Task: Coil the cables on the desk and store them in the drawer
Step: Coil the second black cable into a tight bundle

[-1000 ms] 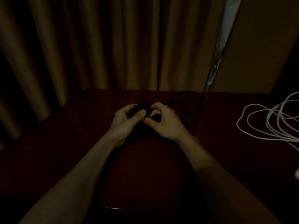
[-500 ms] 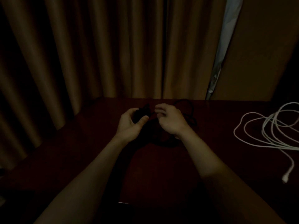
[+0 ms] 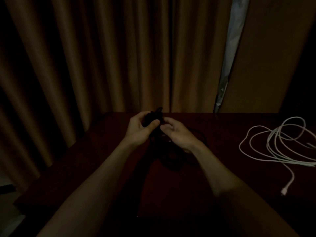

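Low light, detail is limited. Left hand (image 3: 139,130) grips the black cable (image 3: 154,115) at the middle of the tabletop's far edge: fingers curled round a dark bundle, thumb pressed across its front. Right hand (image 3: 177,134) sits just beside it, fingers loosely curled, index tip and thumb up against the same bundle; we cannot tell whether they pinch a strand. The rest of the black cable drops in loops under both hands onto the desk (image 3: 222,177), toward the middle; too dark for us to count the turns. The white cable (image 3: 280,157) lies well apart along the right edge, in loose sprawled loops, with one connector end trailing toward the near right. Brown curtain (image 3: 102,57) hangs behind the far edge.
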